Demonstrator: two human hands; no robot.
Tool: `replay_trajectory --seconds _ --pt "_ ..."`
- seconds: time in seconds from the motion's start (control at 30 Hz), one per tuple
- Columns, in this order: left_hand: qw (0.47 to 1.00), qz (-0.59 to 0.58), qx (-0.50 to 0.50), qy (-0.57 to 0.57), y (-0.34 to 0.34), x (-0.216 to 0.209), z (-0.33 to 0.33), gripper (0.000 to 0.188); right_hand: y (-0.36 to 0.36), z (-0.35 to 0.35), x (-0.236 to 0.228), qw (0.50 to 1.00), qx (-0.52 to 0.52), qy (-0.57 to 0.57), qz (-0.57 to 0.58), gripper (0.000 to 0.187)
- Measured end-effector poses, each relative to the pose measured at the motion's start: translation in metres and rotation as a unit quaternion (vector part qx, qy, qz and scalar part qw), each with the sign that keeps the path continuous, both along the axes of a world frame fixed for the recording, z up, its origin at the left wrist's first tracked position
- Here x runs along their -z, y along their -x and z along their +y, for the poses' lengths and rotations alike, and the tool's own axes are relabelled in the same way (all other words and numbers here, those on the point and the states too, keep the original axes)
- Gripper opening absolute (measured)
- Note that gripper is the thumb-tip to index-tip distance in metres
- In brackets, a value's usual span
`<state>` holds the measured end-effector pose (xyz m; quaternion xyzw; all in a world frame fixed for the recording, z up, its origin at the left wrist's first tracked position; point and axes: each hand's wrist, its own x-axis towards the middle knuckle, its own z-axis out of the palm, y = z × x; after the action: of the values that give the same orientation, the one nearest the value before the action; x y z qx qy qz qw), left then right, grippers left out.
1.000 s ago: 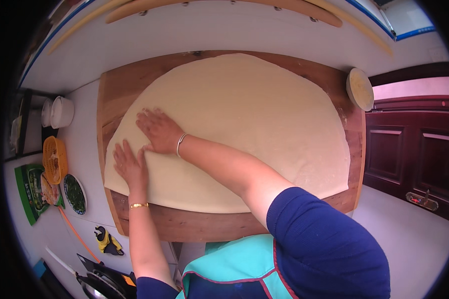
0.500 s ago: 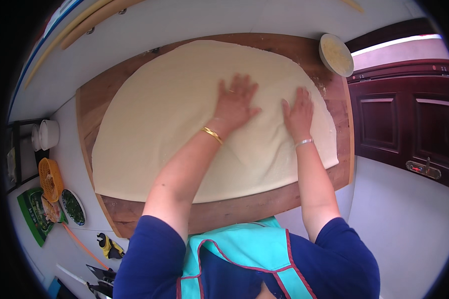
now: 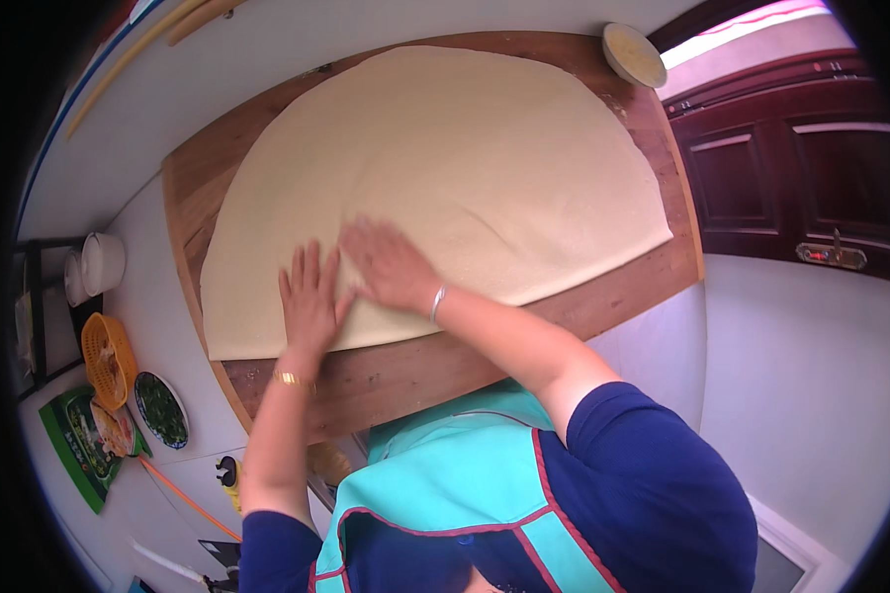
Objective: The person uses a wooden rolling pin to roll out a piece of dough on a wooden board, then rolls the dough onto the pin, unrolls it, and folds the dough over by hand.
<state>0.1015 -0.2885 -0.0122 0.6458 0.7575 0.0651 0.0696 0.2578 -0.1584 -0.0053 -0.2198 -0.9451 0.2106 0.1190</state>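
A large, pale sheet of dough with a straight near edge covers most of the wooden board. My left hand lies on its near left part, fingers spread, a gold bracelet at the wrist. Just right of it my right hand, slightly blurred, rests palm down on the dough with fingers stretched toward the left. Neither hand holds anything, and their thumbs come close together. A shallow crease runs in the dough to the right of my right hand.
A white bowl of pale contents sits at the board's far right corner. Left of the board are a yellow basket, an oval dish of chopped greens and a green package. A dark red door stands at the right.
Both hands have moved left and nearer across the dough, from its middle and right to its near left part. Folds at the right have flattened. The whole view has shifted a little.
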Motion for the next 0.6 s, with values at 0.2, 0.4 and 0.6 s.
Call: replay_trajectory --seconds 0.2,0.4,0.6 --pt "0.997 -0.016 0.057 0.048 -0.047 -0.015 -0.012 0.066 -0.061 -0.013 0.033 0.999 -0.019 -0.002 -0.031 0.069" --pt "0.989 -0.029 0.135 -0.052 -0.095 -0.001 0.108 0.065 -0.138 0.09 0.018 0.98 0.167 -0.086 -0.066 0.071" --pt "0.948 -0.069 0.303 0.075 -0.185 -0.015 0.135 0.067 -0.245 0.08 0.008 0.934 0.331 -0.05 -0.125 0.075"
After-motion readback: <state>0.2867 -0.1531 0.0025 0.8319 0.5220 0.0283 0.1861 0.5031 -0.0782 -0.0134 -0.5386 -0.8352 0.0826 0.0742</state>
